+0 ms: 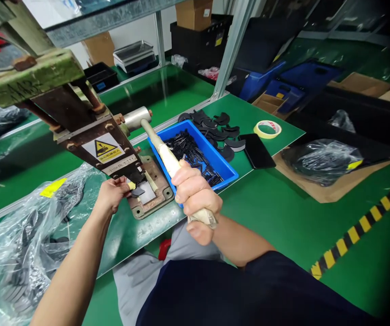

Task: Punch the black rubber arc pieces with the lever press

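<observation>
OK, right hand (198,199) fingers wrapped round the pale-covered, cylindrical lever (163,149); smooth blue plastic bin (215,151) of thin black strips (186,149) at 2 o'clock from the rusty base plate (159,181). Dark piece (137,193) looks flat, matte, over that plate, 8 o'clock of view centre, left hand (113,194) fingers pinching its edge.

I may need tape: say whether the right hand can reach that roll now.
Probably not: the right hand grips the press lever. If freed, the way over the phone to the tape roll looks open.
</observation>
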